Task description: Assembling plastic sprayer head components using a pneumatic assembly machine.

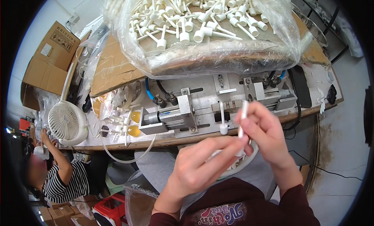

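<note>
Above my lap, my right hand pinches a white plastic cap with a long stem, its stem pointing up. My left hand is closed at the lower end of the same piece, where the fingers partly hide it. Just beyond my hands, another white stemmed cap rests at the middle of a metal fixture, its cap end toward me. Pneumatic cylinders flank that spot. Partly covered by my hands, a white bowl with white pieces in it sits on my lap.
A plastic-lined cardboard tray heaped with white stemmed caps stands behind the fixture. At left are a white fan, yellow round pieces and loose white parts. A black phone-like slab lies right. Another person works at far left.
</note>
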The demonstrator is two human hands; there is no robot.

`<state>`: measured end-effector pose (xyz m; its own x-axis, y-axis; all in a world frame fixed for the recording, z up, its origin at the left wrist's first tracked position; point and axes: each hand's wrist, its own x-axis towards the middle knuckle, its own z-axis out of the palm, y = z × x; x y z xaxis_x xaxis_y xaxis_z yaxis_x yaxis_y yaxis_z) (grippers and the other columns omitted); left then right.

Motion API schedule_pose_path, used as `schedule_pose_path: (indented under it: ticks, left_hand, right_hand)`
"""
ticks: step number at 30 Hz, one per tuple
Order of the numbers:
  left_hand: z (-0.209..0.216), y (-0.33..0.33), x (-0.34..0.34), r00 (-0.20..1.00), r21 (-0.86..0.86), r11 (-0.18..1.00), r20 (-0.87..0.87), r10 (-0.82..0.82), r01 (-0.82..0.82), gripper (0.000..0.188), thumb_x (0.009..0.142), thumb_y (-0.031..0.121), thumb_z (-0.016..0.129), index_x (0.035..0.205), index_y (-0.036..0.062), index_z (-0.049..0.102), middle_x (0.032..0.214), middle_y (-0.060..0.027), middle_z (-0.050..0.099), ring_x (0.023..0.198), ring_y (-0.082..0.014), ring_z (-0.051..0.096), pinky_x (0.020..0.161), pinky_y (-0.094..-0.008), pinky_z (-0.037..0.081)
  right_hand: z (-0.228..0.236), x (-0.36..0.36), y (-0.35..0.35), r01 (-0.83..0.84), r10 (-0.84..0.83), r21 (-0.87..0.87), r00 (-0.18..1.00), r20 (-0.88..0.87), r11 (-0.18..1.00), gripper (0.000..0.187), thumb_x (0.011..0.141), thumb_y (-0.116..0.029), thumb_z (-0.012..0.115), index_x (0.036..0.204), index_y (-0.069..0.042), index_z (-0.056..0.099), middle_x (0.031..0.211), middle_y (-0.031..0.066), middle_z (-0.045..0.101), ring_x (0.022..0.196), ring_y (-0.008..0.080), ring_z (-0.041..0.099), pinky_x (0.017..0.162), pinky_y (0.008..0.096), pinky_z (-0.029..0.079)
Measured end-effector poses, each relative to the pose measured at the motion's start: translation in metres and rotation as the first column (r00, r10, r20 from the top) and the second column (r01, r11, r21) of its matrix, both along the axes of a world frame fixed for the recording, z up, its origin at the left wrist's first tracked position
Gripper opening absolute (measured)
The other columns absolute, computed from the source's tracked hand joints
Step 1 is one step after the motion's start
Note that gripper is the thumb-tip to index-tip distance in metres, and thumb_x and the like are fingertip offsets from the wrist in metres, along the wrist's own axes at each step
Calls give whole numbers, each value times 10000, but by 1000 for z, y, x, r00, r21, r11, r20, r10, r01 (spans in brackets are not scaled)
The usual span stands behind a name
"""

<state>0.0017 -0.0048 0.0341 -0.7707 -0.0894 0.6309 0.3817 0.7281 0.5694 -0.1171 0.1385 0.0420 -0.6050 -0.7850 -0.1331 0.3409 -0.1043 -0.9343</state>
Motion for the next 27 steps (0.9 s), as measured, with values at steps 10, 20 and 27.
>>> schedule_pose_path:
  ticks: [10, 20, 27]
  left_hand:
    - [-38, 1, -7, 958, -300, 929, 118, 263, -218, 301, 744, 66, 791, 1034, 19, 728, 1178, -100, 707, 741, -186, 698, 635, -298, 539]
    - [-43, -2, -23, 944, -387, 894, 136, 299, -227, 309, 728, 102, 789, 1027, 45, 736, 1211, -100, 698, 607, -170, 655, 567, -289, 503]
    - [-70, -2, -22, 948, -415, 865, 19, 318, -282, 210, 705, 98, 646, 882, -13, 671, 1242, -227, 653, 553, -192, 618, 519, -324, 488]
  right_hand:
    - [49, -161, -100, 370, 65, 0, -165, -984, 929, 451, 739, -169, 743, 1163, -44, 653, 960, 81, 671, 724, 198, 597, 647, 360, 489]
    - [67, -169, -149, 204, 505, 481, -86, -859, 853, 495, 699, 10, 630, 1186, -66, 594, 671, 64, 526, 636, 207, 543, 595, 395, 444]
    - [66, -185, -133, 105, 432, 424, -69, -899, 900, 342, 669, -40, 624, 1008, -5, 658, 733, 69, 549, 666, 167, 490, 607, 330, 428]
